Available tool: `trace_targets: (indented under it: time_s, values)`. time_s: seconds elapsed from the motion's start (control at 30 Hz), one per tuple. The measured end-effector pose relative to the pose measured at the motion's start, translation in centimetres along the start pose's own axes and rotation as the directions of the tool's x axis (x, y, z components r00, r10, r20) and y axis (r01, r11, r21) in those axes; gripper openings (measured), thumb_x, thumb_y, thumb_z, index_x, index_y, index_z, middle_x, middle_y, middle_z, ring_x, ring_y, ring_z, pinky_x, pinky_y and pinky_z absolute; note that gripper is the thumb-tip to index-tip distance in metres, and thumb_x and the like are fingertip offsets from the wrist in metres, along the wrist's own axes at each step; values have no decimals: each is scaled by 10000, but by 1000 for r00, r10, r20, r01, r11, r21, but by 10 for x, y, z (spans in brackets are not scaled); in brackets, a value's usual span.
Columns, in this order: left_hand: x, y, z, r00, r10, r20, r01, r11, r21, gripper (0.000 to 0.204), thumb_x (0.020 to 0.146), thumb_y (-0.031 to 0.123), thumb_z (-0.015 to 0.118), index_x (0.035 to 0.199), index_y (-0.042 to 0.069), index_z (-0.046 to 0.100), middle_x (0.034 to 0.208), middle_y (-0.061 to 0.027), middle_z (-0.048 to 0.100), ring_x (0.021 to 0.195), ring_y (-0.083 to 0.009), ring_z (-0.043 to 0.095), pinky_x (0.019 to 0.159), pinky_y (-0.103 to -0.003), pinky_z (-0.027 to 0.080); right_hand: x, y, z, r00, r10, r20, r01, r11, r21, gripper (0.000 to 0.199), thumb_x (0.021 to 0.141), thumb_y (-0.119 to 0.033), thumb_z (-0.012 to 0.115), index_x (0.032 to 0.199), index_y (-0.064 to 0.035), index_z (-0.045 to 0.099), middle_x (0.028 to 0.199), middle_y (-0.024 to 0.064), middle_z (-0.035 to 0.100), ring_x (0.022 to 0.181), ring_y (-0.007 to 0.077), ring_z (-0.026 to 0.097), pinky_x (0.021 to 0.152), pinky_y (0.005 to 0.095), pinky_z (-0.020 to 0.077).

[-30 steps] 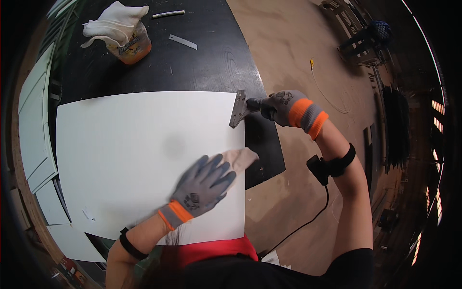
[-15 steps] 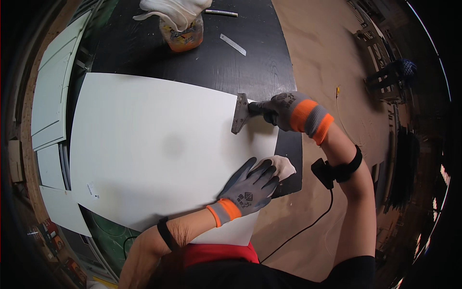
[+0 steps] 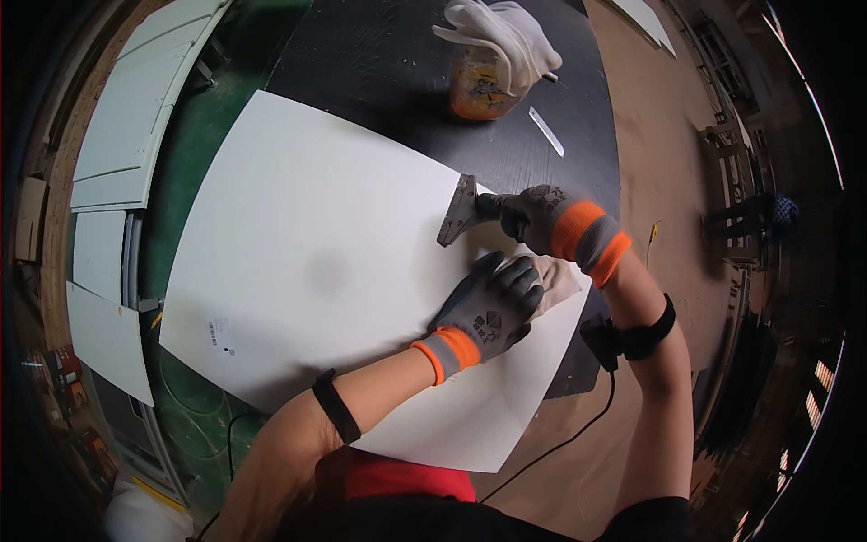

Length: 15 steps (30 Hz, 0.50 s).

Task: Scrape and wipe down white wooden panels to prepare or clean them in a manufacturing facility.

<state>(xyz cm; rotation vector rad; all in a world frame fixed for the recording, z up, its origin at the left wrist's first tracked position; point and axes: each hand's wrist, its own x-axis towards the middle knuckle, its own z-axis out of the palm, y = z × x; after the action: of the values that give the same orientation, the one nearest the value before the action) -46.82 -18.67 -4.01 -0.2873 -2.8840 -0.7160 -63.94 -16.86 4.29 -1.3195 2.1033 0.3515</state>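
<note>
A big white board (image 3: 316, 253) lies on a black table (image 3: 379, 54). Going by a clock on the board's middle, the right hand (image 3: 546, 217), in a gray and orange glove, is at 2 o'clock. It is wrapped tight around the handle of a scraper (image 3: 461, 212), and the wide head is over the board. The left hand (image 3: 495, 303), gloved too, is at 3 o'clock, resting on a pale pink cloth (image 3: 558, 282). Its fingers hide part of the cloth, so I can't tell if they pinch it. A sticker (image 3: 219, 337) is at 8 o'clock. A tub (image 3: 474, 93) with a white rag (image 3: 510, 41) on top stands at 1 o'clock.
</note>
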Motion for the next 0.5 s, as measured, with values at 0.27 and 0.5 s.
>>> trace_targets:
  time_s: [0.27,0.5]
  values:
    - [-20,-90,-28,977,-86,-197,75,995,-64,540,829,348,627,1293,100,507,1264,-90,537,1204,-233,478,1073,-442,311,63,-75,-50,985,-127,-118,134,990,50,515,808,-78,596,1310,-192,579,923,137,678,845,315,644,806,367,516]
    - [-38,-151,-69,941,-192,-279,175,981,-87,518,844,315,630,1297,87,526,1353,-114,519,1298,-257,437,1120,-460,261,158,-134,-98,994,-103,-38,97,986,-138,397,831,-132,576,1225,-162,621,926,118,685,843,314,644,799,382,517]
